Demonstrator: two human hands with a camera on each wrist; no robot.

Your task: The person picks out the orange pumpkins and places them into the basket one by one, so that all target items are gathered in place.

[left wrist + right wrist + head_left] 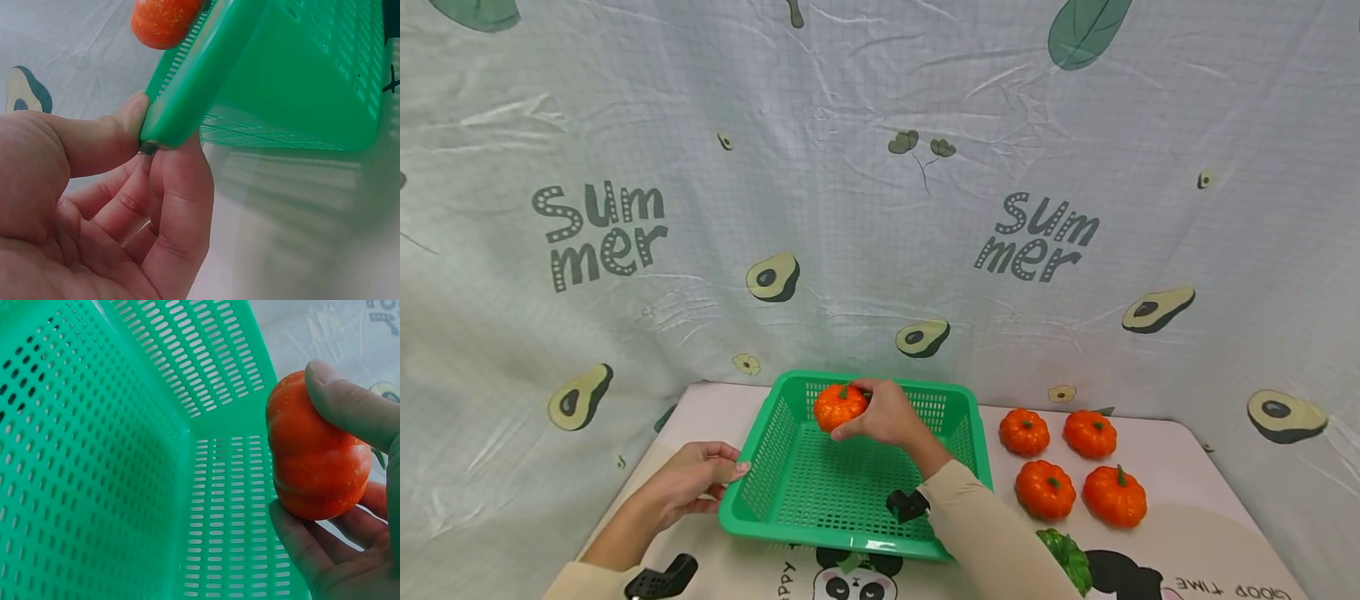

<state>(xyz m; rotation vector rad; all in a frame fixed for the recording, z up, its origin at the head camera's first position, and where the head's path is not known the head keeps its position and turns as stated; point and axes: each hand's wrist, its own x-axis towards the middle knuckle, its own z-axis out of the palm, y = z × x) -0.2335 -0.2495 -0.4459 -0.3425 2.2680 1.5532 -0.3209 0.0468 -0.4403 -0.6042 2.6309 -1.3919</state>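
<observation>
A green slotted basket stands on the table, with its inside bare in the head view. My left hand pinches the basket's left rim between thumb and fingers; the left wrist view shows the thumb on one side of the rim and fingers on the other. Over the back left part of the basket, my right hand holds an orange pumpkin. In the right wrist view, thumb and fingers grip that pumpkin from both sides, above the basket's slotted wall.
Right of the basket, several orange pumpkins sit on the table. A green leafy vegetable lies nearer, partly behind my right sleeve. A printed curtain hangs behind the table.
</observation>
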